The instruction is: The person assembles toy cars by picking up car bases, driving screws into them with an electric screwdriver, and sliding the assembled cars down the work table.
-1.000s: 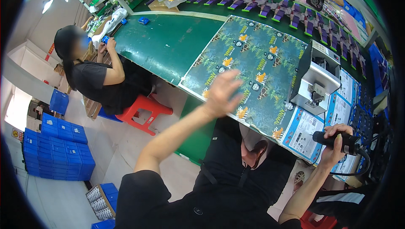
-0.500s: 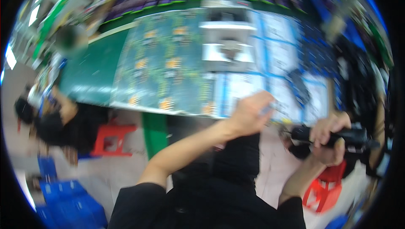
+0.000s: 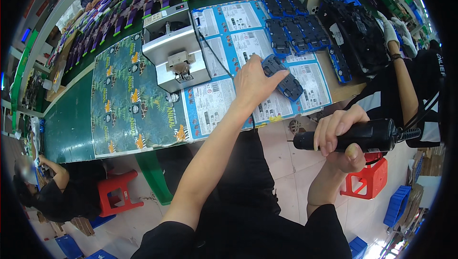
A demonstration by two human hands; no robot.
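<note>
your left hand (image 3: 255, 84) has come down onto the blue toy car (image 3: 282, 78), fingers flat on it; your right hand (image 3: 339, 139) stays clamped on the black screwdriver (image 3: 362, 137).

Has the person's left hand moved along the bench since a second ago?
Yes. The left hand went rightward, from the green jungle-print sheet past the grey metal machine, onto a dark blue toy car.

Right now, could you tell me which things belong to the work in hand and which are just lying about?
In hand:
- left hand on a blue toy car
- right hand gripping a black electric screwdriver
- more car shells laid out behind

Lying about:
- metal machine
- printed cards
- red stools
- blue crates
</note>
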